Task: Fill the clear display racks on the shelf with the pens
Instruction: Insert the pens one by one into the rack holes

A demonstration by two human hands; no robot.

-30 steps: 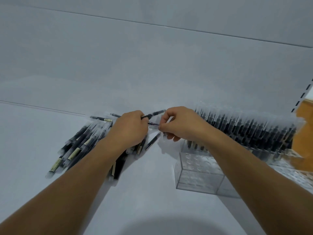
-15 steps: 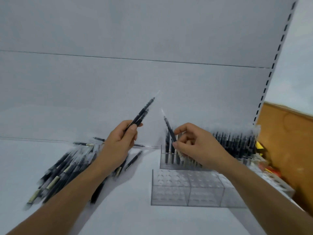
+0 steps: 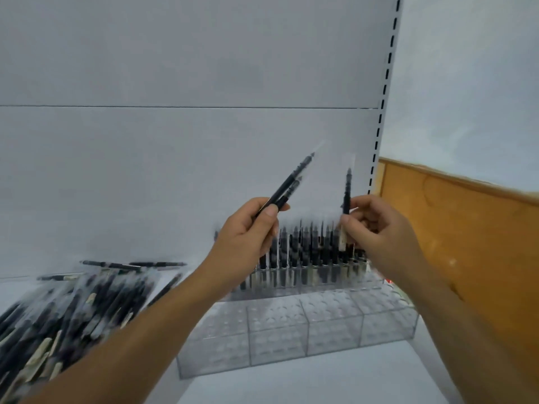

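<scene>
Grips two black pens (image 3: 287, 188) in the left hand (image 3: 248, 231), fingers (image 3: 271, 212) curled round the lower barrels, tips slanting up and to the right. Pinches a single black pen (image 3: 347, 191), upright in a clear sleeve, between thumb and fingers of the right hand (image 3: 376, 228). Holds both hands raised above the clear display racks on the white shelf (image 3: 320, 380): rear rack (image 3: 306, 258) packed with upright black pens, front rack (image 3: 291, 336) with bare round holes. Has a heap of sleeved pens (image 3: 73, 304) lying loose on the shelf to the left, near the racks. Shows pale labels on those, writing too blurred to read. To the right, a slotted upright (image 3: 382, 112) and an orange-brown wooden panel (image 3: 466, 243).
</scene>
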